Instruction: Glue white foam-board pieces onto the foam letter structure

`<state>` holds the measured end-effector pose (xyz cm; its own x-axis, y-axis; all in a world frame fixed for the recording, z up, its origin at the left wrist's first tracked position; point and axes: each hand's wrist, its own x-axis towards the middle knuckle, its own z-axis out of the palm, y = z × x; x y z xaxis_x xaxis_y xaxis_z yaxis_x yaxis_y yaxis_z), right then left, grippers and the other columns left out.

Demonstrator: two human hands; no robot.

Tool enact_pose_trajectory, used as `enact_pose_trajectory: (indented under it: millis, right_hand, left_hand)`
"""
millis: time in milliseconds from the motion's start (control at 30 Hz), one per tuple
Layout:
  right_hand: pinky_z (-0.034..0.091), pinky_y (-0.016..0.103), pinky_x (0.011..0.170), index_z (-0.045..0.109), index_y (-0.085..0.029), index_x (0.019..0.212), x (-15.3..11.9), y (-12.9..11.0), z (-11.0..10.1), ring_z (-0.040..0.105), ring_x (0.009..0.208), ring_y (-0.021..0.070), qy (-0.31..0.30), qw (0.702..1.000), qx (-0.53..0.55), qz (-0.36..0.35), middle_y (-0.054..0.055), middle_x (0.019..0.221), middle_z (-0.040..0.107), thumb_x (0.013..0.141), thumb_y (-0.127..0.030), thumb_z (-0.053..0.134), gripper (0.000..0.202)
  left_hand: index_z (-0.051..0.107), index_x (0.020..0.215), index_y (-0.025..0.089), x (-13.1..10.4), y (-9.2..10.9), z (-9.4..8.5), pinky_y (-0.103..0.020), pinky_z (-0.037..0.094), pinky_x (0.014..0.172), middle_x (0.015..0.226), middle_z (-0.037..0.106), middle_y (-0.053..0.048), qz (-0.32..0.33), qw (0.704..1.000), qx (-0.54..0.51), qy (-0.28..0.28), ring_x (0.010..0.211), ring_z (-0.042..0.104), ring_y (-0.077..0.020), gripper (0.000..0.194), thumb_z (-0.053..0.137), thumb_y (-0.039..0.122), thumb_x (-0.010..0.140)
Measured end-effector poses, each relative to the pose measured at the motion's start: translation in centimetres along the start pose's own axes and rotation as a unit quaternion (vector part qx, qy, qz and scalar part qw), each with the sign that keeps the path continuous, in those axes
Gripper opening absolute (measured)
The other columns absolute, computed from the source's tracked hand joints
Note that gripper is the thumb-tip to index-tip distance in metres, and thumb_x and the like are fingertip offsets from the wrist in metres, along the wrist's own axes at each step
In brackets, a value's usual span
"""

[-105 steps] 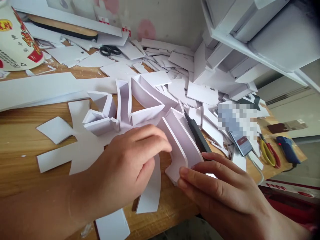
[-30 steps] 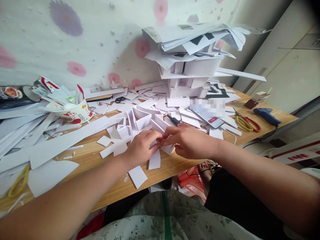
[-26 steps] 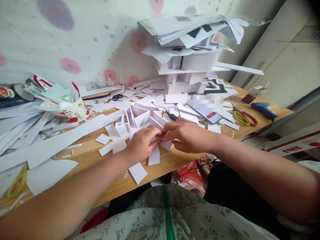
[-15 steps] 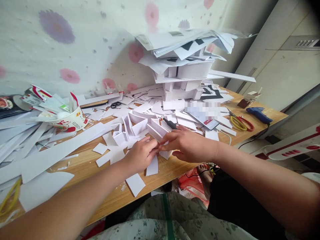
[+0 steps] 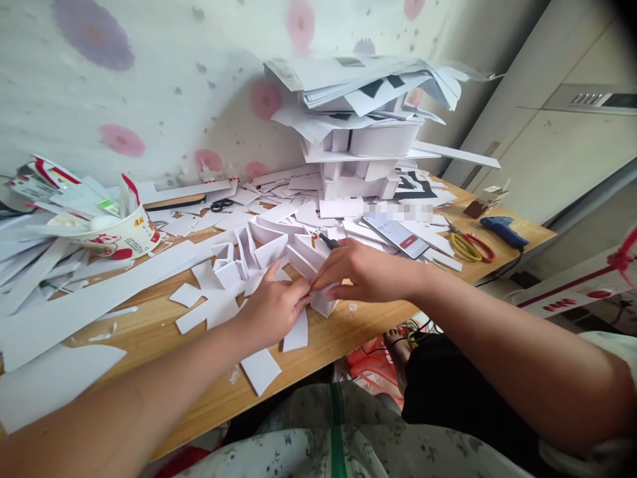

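Background: a pale wall dotted with pink and purple flowers is seen behind a wooden table strewn with white offcuts.
Paper cup: at far left, stuffed with scraps; red and yellow printing is carried on its side, too small to be read.
Black scissors: left lying near the wall, well apart from the hands.
Left hand: laid on the flat base sheet, fingertips pinched on the edge of the white card model.
Card model: found at mid-table near the front edge, its folded walls upright.
Right hand: closed on the model's near wall from the other side, fingertips meeting the left.
Step advice: the joint is best pressed evenly from both sides, with the base kept flat.
Paper stack: piled high against the wall.
Phone: screen writing blurred, not readable.
Yellow scissors: beside a blue glue gun, at far right.
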<state>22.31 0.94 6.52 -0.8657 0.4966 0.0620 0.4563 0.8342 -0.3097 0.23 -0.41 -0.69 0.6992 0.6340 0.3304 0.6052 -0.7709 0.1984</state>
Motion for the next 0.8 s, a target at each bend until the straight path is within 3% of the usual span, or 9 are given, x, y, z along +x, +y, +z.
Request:
enact_pose_trajectory:
  millis: [100, 200, 333, 433, 567, 667, 800]
  right_hand:
    - [0.046, 0.024, 0.084, 0.069, -0.019, 0.113, 1.0, -0.2, -0.3, 0.065, 0.096, 0.0117, -0.033, 0.998, -0.022, 0.051, 0.002, 0.11, 0.072, 0.094, -0.021, 0.057, 0.022]
    - [0.045, 0.03, 0.088, 0.071, -0.017, 0.104, 2.4, -1.2, -0.6, 0.063, 0.102, 0.0175, -0.045, 0.991, -0.095, 0.086, 0.006, 0.113, 0.07, 0.089, -0.02, 0.064, 0.017]
    - [0.044, 0.037, 0.083, 0.075, -0.014, 0.088, 4.7, -2.8, -1.1, 0.063, 0.099, 0.0261, -0.112, 0.97, -0.184, 0.116, 0.012, 0.102, 0.072, 0.082, -0.022, 0.069, 0.012]
    - [0.045, 0.034, 0.072, 0.075, -0.014, 0.084, 5.8, -3.7, -1.4, 0.065, 0.088, 0.0247, -0.168, 0.949, -0.227, 0.141, 0.012, 0.091, 0.072, 0.082, -0.024, 0.068, 0.013]
    - [0.045, 0.033, 0.07, 0.074, -0.014, 0.088, 6.2, -4.3, -1.1, 0.064, 0.084, 0.0217, -0.203, 0.929, -0.269, 0.154, 0.011, 0.094, 0.072, 0.086, -0.022, 0.062, 0.014]
    - [0.048, 0.034, 0.074, 0.071, -0.013, 0.092, 6.1, -4.7, -0.8, 0.064, 0.086, 0.0196, -0.214, 0.919, -0.29, 0.159, 0.01, 0.096, 0.07, 0.089, -0.019, 0.058, 0.014]
    - [0.05, 0.036, 0.079, 0.067, -0.013, 0.093, 6.0, -4.9, -0.5, 0.063, 0.088, 0.0177, -0.224, 0.913, -0.301, 0.161, 0.006, 0.097, 0.068, 0.091, -0.021, 0.058, 0.013]
  left_hand:
    - [0.058, 0.091, 0.019, 0.1, 0.1, 0.1, -0.064, 0.026, 0.11, 0.071, 0.07, -0.001, -0.016, 1.0, 0.012, -0.007, 0.069, 0.069, -0.0202, 0.017, 0.042, 0.022, 0.094]
    - [0.061, 0.101, 0.019, 0.1, 0.3, 0.0, -0.064, 0.02, 0.111, 0.082, 0.075, -0.004, -0.027, 1.0, 0.006, -0.013, 0.074, 0.07, -0.0223, 0.02, 0.042, 0.022, 0.094]
    - [0.061, 0.107, 0.02, 0.0, 0.4, -0.3, -0.062, 0.018, 0.111, 0.093, 0.076, -0.005, -0.028, 1.0, -0.007, -0.013, 0.081, 0.07, -0.0233, 0.022, 0.044, 0.022, 0.093]
    - [0.062, 0.107, 0.021, -0.2, 0.3, -0.4, -0.062, 0.018, 0.111, 0.09, 0.076, -0.003, -0.034, 0.999, -0.025, -0.012, 0.083, 0.07, -0.0236, 0.022, 0.045, 0.022, 0.093]
    - [0.064, 0.104, 0.023, -0.2, 0.2, -0.1, -0.062, 0.015, 0.111, 0.09, 0.076, -0.002, -0.061, 0.996, -0.057, -0.007, 0.091, 0.069, -0.0251, 0.022, 0.045, 0.023, 0.093]
    - [0.067, 0.099, 0.022, -0.2, 0.1, 0.0, -0.058, 0.025, 0.108, 0.092, 0.075, -0.004, -0.087, 0.993, -0.084, -0.004, 0.095, 0.067, -0.0267, 0.019, 0.049, 0.024, 0.092]
    - [0.067, 0.089, 0.021, -0.2, -0.1, -0.2, -0.047, 0.042, 0.093, 0.085, 0.074, -0.004, -0.116, 0.985, -0.123, -0.02, 0.083, 0.067, -0.0244, 0.014, 0.052, 0.021, 0.088]
